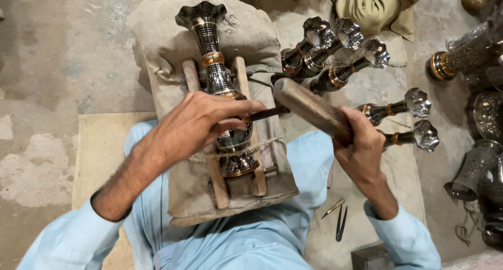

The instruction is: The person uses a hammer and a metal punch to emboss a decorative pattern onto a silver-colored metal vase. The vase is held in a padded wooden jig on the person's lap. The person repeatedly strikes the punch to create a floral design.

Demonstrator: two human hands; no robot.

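Now, left hand (201, 120) grip pinching chisel (267, 113) over vase (222, 86), right hand (359, 141) fist apparently clenching mallet (309, 107)

A single head-worn view is provided, directed steeply downward at close range onto the lap, the forearms and the surrounding floor (47, 50).

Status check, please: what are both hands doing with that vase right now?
Left hand pinches chisel against vase. Right hand grips wooden mallet, head at the chisel's end. Vase lies between wooden rails. Nothing blocking.
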